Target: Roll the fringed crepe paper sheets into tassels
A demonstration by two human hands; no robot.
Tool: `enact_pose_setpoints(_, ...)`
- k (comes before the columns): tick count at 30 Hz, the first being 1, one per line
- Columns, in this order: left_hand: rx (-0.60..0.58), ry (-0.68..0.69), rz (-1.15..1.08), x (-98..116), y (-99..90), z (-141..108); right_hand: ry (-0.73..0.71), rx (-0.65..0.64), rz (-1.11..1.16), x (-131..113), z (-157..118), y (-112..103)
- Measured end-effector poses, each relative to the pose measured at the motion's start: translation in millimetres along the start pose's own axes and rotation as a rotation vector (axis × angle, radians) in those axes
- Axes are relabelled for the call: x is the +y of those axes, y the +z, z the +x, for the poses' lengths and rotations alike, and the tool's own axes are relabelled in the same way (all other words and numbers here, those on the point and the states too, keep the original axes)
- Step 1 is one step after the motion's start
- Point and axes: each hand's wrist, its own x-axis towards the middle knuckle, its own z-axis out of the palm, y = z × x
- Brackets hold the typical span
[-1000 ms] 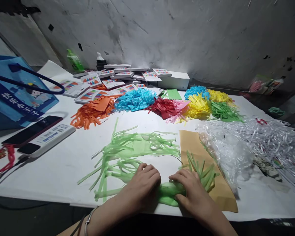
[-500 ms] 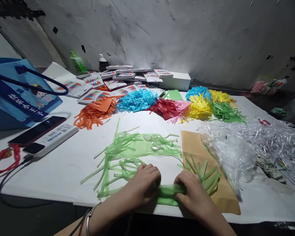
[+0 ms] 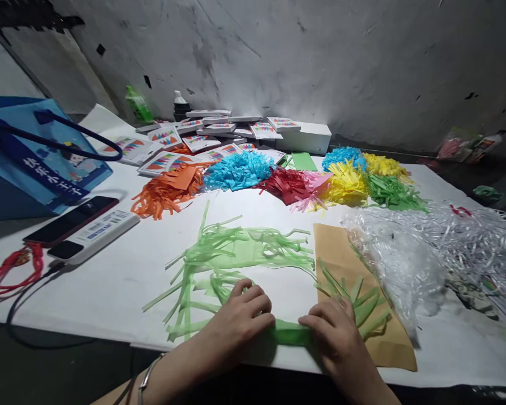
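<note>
At lower centre, the left hand (image 3: 247, 318) and right hand (image 3: 334, 329), fingers curled, grip a flat, translucent green, fringed tissue-paper band (image 3: 293, 333); its midsection, narrower than half a second earlier, suggests tighter folding or rolling.

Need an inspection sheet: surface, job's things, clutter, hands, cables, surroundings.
Surface: white-covered table.
Job's things: green tissue strip, right-end fringe over brown paper; fringed green tissue lies beyond.
Clutter: blue bag, phone and white power bank at left; colored tissue tassels and printed packs at back; clear plastic streamers at right.
Hands: left hand and right hand closed on the strip, some fingertips hidden.
Cables: black cable plugged into the power bank, hanging past the near table edge.
Surroundings: scuffed gray wall behind.
</note>
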Motion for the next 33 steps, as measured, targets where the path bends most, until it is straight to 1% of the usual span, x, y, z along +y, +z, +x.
enact_pose_setpoints(3,-0.049,0.034,0.031,2.5,-6.4,0.9,-0.118,0.016,-0.126,-2.5,-0.4,-2.9)
enact_pose_setpoints(6,-0.099,0.053,0.054,0.4,-10.7,-1.9,-0.167,0.014,-0.217,-4.8,-0.9,-5.8)
enact_pose_setpoints(9,-0.126,0.049,0.066,-2.5,-11.3,-7.3,-0.155,0.028,-0.231,-3.5,-2.6,-5.3)
enact_pose_setpoints(14,-0.107,0.069,0.085,-1.5,-10.6,-11.5,-0.035,0.061,-0.174,2.9,-5.1,1.6)
enact_pose_setpoints(16,-0.124,0.069,0.074,1.5,-12.2,-10.7,-0.019,0.061,-0.194,2.7,-4.7,2.4)
enact_pose_setpoints(18,-0.167,0.049,0.054,6.1,-15.2,-8.9,-0.049,0.053,-0.239,0.2,-3.6,0.4)
enact_pose_setpoints(20,-0.221,-0.01,0.029,11.4,-18.2,-6.8,-0.102,0.031,-0.282,-3.7,-2.2,-3.9)
enact_pose_setpoints(22,-0.246,-0.069,0.021,16.1,-19.6,-5.5,-0.134,0.011,-0.307,-7.4,-1.8,-9.4)
enact_pose_setpoints(25,-0.21,-0.099,0.041,20.2,-16.6,-8.1,-0.162,0.009,-0.358,-10.1,-5.5,-16.5)
enact_pose_setpoints(28,-0.149,-0.08,0.021,23.2,-10.1,-17.2,-0.262,-0.005,-0.437,-9.4,-17.2,-18.1)
enact_pose_setpoints(30,-0.091,-0.047,-0.003,26.3,-5.6,-25.3,-0.321,-0.013,-0.466,-8.8,-29.0,-14.7)
enact_pose_setpoints(31,-0.058,-0.034,-0.008,28.2,-3.4,-29.3,-0.315,0.001,-0.463,-8.9,-35.4,-11.7)
enact_pose_setpoints(33,0.013,-0.03,-0.016,32.6,0.6,-36.1,-0.23,0.055,-0.415,-10.4,-47.1,-4.5)
